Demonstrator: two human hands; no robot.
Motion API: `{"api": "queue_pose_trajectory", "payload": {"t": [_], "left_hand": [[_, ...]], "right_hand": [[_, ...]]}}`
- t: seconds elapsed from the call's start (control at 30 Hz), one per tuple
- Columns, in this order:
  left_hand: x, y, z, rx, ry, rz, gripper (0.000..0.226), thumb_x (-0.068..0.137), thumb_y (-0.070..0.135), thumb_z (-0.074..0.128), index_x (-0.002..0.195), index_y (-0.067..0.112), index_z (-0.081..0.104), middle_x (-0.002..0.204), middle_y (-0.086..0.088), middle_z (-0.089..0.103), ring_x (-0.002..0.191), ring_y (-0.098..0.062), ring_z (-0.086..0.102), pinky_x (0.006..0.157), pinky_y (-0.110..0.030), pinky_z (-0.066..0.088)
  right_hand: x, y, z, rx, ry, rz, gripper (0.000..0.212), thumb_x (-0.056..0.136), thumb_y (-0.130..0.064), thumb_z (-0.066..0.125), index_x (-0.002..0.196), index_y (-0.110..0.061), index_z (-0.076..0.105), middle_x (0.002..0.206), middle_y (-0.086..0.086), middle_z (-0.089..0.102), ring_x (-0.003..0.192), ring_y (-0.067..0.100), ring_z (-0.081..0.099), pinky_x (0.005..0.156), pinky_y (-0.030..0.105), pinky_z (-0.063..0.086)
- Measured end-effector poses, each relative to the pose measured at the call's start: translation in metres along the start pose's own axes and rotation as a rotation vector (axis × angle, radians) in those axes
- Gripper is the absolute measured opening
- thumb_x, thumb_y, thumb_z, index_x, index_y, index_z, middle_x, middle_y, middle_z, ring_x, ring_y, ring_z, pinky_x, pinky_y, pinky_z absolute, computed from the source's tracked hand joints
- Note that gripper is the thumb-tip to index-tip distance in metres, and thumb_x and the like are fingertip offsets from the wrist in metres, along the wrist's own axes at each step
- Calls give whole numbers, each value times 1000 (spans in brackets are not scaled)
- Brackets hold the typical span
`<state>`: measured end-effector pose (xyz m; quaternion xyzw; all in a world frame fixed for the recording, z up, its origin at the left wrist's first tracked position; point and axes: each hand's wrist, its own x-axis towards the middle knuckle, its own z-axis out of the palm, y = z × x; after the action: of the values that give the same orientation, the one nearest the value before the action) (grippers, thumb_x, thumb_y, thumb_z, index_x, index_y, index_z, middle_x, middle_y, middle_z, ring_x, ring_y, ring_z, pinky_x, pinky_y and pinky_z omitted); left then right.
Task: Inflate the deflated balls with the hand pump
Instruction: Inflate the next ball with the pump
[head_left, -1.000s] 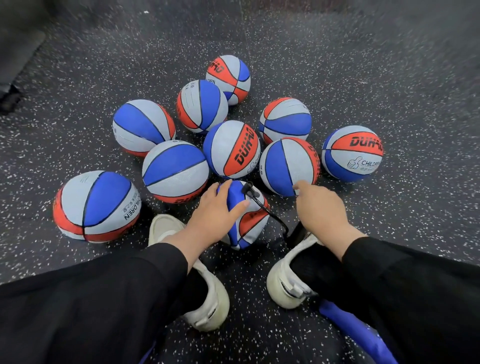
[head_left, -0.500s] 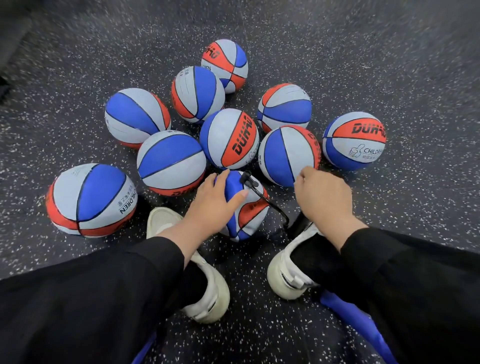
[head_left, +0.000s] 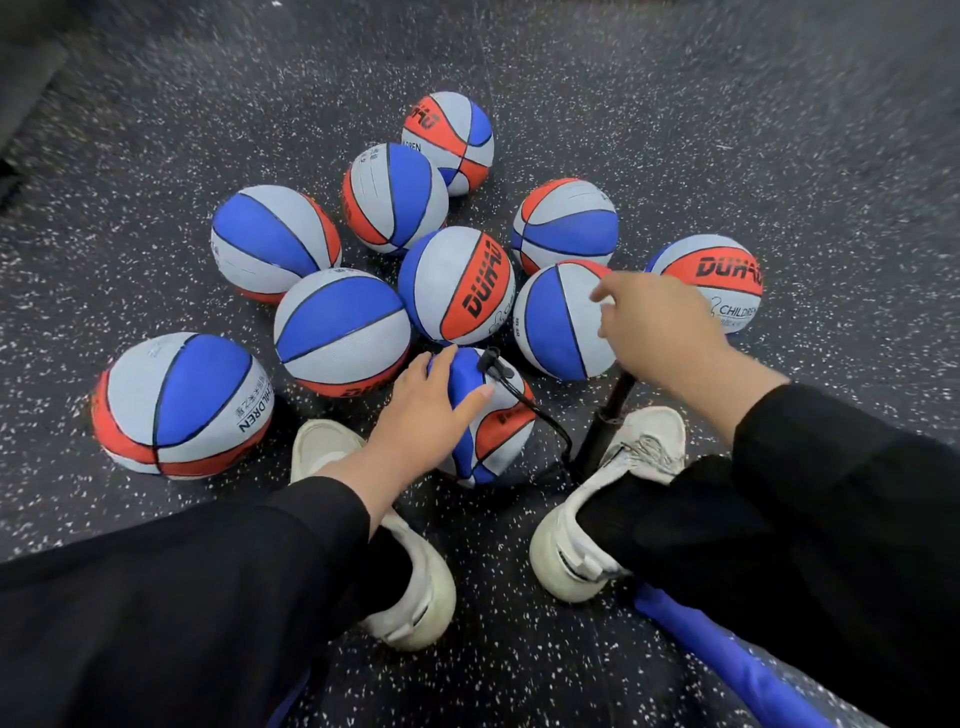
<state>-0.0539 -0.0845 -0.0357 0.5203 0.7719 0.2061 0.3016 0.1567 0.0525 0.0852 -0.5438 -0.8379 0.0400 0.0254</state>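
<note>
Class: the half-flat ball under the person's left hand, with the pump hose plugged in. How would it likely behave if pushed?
The dented ball probably squashes rather than rolls, since its surface sags. The hose likely tethers it. The left hand resting on top suggests it needs steadying.

The top of the pump (head_left: 605, 431) is hidden under the right hand (head_left: 660, 332), so its handle cannot be seen. Part of the soft ball (head_left: 493, 426) is covered by the left hand (head_left: 421, 421). Both sleeves are cut off at the edges.
</note>
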Motion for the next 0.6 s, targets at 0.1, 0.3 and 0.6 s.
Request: {"api": "queue_pose_trajectory", "payload": {"t": [0.1,0.3,0.6], "left_hand": [[0,-1,1,-1,-4,-2,86,92,77,37,162,31,15,166,-7,20,153,-29,17,122,-53,25],[-1,0,2,-7,7,3,85,92,76,39,161,31,17,166,-6,20,153,-28,17,123,-52,24],[-1,2,2,6,14,5,85,93,75,40,161,30,16,167,-8,18,154,-28,15,124,-50,22]], "right_hand": [[12,-3,-11,31,41,-1,31,94,-22,46,116,-31,65,103,1,73,104,31,63,80,38,50],[-26,-6,42,-112,141,66,18,97,-20,47,97,-12,63,81,13,68,72,37,61,58,33,35],[-55,-5,80,-68,-91,67,23,98,-15,44,115,-19,59,98,6,68,80,32,60,63,33,37]]}}
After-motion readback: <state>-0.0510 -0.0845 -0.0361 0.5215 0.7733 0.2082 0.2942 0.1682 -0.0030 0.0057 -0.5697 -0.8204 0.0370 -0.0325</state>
